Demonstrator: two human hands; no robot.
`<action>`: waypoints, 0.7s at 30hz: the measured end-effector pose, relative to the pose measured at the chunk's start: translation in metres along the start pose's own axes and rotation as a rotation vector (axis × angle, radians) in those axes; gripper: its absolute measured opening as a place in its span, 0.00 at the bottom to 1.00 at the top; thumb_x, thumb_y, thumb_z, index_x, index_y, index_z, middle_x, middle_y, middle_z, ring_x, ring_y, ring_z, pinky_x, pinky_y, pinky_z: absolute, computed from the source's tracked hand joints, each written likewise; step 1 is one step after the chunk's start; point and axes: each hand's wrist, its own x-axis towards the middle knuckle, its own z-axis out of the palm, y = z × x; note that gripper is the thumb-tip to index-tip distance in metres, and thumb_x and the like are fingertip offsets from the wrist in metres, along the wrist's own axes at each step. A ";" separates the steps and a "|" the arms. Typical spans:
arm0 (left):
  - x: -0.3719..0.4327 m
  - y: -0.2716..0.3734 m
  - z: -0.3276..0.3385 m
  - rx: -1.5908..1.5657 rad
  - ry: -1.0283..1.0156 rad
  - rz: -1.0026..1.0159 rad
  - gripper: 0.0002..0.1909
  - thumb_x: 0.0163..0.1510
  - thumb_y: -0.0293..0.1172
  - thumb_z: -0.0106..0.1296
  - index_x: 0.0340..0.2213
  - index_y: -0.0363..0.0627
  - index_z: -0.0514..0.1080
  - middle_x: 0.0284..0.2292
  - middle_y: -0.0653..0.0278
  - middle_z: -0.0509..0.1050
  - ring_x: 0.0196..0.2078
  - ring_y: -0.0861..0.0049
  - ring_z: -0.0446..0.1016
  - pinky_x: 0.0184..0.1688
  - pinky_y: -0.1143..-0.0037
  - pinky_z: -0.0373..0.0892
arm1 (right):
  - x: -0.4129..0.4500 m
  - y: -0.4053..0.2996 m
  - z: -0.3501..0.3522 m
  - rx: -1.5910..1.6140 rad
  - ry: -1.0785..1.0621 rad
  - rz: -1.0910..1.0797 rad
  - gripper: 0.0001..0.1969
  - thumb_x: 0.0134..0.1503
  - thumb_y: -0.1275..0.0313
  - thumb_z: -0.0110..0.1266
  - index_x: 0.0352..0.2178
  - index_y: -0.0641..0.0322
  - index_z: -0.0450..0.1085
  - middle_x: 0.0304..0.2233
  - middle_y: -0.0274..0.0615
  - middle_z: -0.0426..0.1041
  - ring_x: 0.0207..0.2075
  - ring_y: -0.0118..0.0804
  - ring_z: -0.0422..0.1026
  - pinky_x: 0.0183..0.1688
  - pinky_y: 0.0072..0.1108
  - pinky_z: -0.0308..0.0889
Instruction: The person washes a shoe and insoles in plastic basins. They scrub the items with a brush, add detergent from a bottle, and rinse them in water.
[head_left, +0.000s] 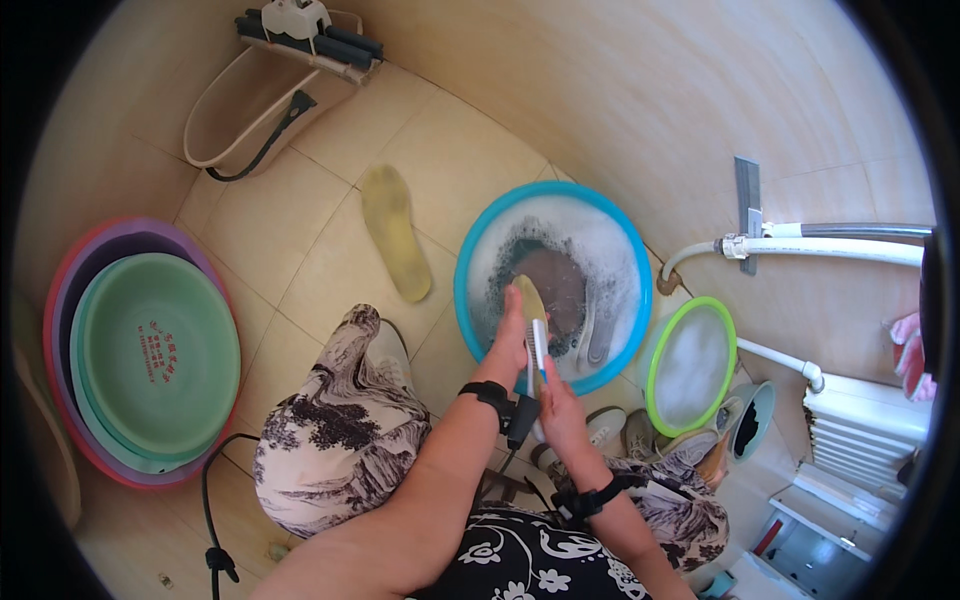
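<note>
My left hand (511, 324) holds a yellowish shoe insole (531, 298) on edge above a blue-rimmed basin (466, 330). In my right hand (561, 409) is a white-handled scrub brush (541, 346), its bristles facing the insole and apparently touching it. White suds (555, 206) ring darker, murky water (551, 274) inside the basin. A long grey, sole-shaped thing (600, 330) lies partly under the suds on the basin's right side. Another yellowish insole (397, 232) rests flat on the floor tiles, left of the basin.
Stacked plastic basins (161, 360) stand at the left. A mop bucket (247, 112) is against the far wall. To the right are a green-rimmed basin (729, 360) of suds, several shoes (604, 426), white pipes (825, 250) and a radiator (862, 420). A black cable (206, 495) crosses the floor.
</note>
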 end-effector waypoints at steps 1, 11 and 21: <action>0.004 0.001 -0.006 -0.014 0.014 0.044 0.35 0.49 0.65 0.34 0.42 0.44 0.62 0.29 0.57 0.71 0.28 0.70 0.70 0.30 0.70 0.69 | -0.001 -0.006 -0.002 0.031 -0.028 0.010 0.24 0.55 0.73 0.37 0.55 0.54 0.50 0.29 0.59 0.69 0.30 0.55 0.69 0.30 0.36 0.64; 0.011 -0.003 -0.008 -0.115 0.016 0.038 0.35 0.50 0.64 0.35 0.43 0.43 0.64 0.36 0.58 0.70 0.36 0.67 0.70 0.38 0.67 0.68 | 0.004 0.008 0.003 -0.039 0.002 -0.137 0.21 0.56 0.69 0.35 0.53 0.51 0.53 0.27 0.59 0.68 0.29 0.57 0.69 0.29 0.37 0.64; 0.016 -0.029 -0.005 -0.140 -0.131 0.020 0.33 0.52 0.61 0.33 0.46 0.45 0.61 0.41 0.58 0.68 0.42 0.68 0.68 0.44 0.68 0.66 | 0.057 0.020 -0.008 -0.263 -0.112 0.001 0.26 0.56 0.71 0.37 0.57 0.47 0.47 0.30 0.60 0.67 0.28 0.54 0.69 0.28 0.35 0.64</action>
